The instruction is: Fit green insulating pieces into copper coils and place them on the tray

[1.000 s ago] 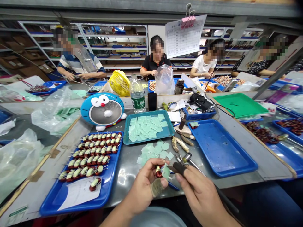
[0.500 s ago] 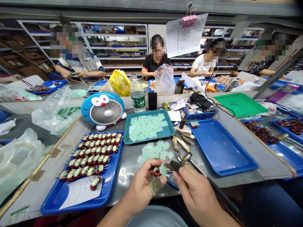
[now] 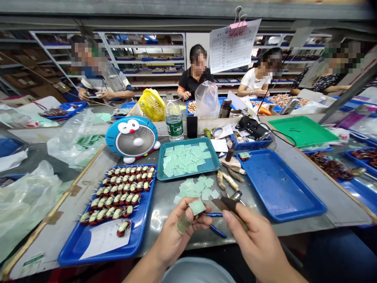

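My left hand (image 3: 172, 230), a wrap around one finger, is closed on a small copper-wound coil. A pale green square sheet (image 3: 197, 207) covers the coil's top, and my fingers hide most of the rest. My right hand (image 3: 255, 232) grips a knife with a dark handle; its flat blade (image 3: 219, 204) points left, a short gap from the sheet. Blue-handled pliers (image 3: 217, 231) lie on the table beneath my hands. Just beyond is a loose pile of green squares (image 3: 194, 188). A hammer head (image 3: 236, 195) shows partly behind my right hand.
At left, a blue tray (image 3: 69, 249) bears rows of finished-looking coils. A teal tray (image 3: 188, 177) holds green squares. To the right lies another blue tray (image 3: 282, 184) with one coil in its corner. A cartoon fan (image 3: 132, 137) and bottle (image 3: 174, 120) stand behind; co-workers sit opposite.
The knife has drawn back to the right, away from the coil. My left hand has turned the coil so the green sheet faces up. The view has shifted slightly.
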Demonstrator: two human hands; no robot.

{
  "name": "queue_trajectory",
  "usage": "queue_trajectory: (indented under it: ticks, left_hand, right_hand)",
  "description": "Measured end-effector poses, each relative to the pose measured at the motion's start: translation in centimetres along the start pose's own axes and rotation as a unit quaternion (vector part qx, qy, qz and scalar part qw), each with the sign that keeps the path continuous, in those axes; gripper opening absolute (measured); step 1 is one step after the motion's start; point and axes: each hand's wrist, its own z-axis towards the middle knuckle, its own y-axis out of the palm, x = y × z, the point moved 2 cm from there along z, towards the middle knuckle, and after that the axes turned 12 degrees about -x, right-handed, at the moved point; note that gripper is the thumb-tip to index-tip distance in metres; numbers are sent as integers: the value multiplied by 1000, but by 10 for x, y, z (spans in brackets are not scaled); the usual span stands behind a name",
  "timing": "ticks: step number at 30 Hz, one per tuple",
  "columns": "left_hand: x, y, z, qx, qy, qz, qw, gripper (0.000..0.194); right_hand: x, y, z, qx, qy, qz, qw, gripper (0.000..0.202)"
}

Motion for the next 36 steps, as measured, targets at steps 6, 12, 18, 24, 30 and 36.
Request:
queue_trajectory:
  ticks: [6, 12, 18, 24, 30, 36]
  left_hand:
    - [1, 5, 3, -9, 3, -17, 1000, 34]
    - [2, 3, 3, -27, 13, -51, 998, 31]
    - [0, 1, 1, -33, 7, -78, 996, 37]
    - [0, 0, 2, -37, 7, -45, 998, 33]
    - [0, -2, 5, -44, 21, -3, 999, 34]
    - [0, -3, 7, -50, 27, 45, 997, 37]
  right_hand:
    - [-13, 3, 12, -34, -68, -121, 990, 29]
    - [-24, -3, 19, -28, -93, -166, 981, 29]
    - [-32, 0, 21, -28, -107, -167, 980, 24]
    - [-33, 0, 23, -36, -96, -175, 979, 25]
    - [-35, -1, 22, -29, -108, -196, 974, 24]
    - [-35, 1, 22, -10, -126, -222, 967, 23]
